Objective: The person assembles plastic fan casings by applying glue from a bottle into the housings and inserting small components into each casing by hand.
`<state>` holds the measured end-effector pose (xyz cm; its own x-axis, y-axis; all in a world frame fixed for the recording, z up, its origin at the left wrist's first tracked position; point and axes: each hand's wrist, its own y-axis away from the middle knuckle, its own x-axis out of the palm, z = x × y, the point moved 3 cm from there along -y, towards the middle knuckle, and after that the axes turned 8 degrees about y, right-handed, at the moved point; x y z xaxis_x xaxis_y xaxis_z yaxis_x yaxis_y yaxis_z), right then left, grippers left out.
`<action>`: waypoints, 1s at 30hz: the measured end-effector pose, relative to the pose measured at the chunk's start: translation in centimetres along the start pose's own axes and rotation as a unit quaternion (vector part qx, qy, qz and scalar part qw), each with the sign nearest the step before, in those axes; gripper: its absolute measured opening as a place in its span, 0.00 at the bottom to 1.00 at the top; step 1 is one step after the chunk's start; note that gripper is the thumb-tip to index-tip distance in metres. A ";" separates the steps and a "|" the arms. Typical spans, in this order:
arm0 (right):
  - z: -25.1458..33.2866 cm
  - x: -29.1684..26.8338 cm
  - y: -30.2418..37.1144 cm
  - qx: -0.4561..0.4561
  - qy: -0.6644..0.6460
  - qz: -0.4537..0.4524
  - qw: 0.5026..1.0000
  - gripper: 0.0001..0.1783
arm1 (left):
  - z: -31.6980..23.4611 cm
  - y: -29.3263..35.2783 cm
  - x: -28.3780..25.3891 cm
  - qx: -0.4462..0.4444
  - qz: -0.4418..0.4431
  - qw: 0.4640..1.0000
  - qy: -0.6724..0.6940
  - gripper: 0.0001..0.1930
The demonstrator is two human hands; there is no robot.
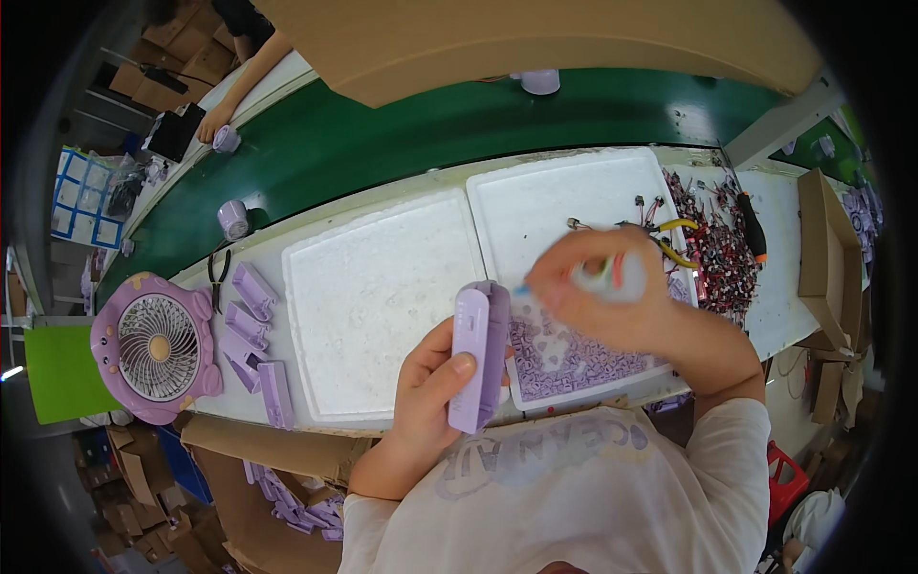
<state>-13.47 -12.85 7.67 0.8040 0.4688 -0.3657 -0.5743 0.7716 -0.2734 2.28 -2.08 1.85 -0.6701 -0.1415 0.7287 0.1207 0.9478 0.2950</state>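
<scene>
The left hand [426, 387] grips a long lilac casing [469, 368] above the tabletop [779, 253], its hollow side facing right. Near its upper end, the right hand [612, 297] curls around a blurred item [612, 275], perhaps a screwdriver. Below sits a white tray [545, 191] holding small lilac parts [564, 378].

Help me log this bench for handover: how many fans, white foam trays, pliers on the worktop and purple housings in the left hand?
Purple fan: 1
White foam trays: 2
Yellow-handled pliers: 1
Black pliers: 1
Purple housing in the left hand: 1
Total: 6
</scene>
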 end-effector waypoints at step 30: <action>-7.4 -1.4 -1.1 0.103 0.229 0.035 0.967 0.06 | 1.6 -0.8 -1.3 -0.099 -0.085 0.988 0.088 0.26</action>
<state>-15.09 -17.57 1.90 0.5851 0.3191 -0.7456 -0.5440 0.8363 -0.0690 1.84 -2.24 -0.33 -0.5569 -0.3584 0.7493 0.1694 0.8342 0.5248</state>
